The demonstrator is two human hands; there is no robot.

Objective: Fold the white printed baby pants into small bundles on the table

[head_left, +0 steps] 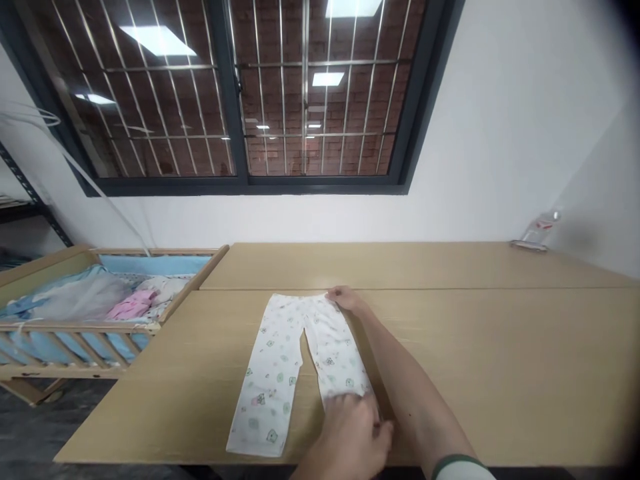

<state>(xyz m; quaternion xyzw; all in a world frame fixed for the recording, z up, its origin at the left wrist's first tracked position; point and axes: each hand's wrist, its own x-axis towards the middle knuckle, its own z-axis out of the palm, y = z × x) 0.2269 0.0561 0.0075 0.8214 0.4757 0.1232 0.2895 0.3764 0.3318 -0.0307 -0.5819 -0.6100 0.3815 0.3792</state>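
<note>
A small pair of white baby pants point(270, 373) with a green and pink print lies flat on the table, waistband toward the wall and legs toward me. My right hand point(345, 298) reaches to the far right corner of the waistband, its fingers closed on the cloth there. Over the lower end of the right pant leg is my left hand point(350, 433), slightly blurred. Its fingers are curled down onto the fabric, and it covers most of that leg's hem. The left leg lies spread out, touched by neither hand.
The tan table point(500, 373) has a seam across it near the back. A wooden crib point(165, 307) with blue lining and a pink cloth point(133, 304) stands at the left. A clear plastic package point(537, 230) sits at the back right, beside the wall. A barred window point(240, 180) is above.
</note>
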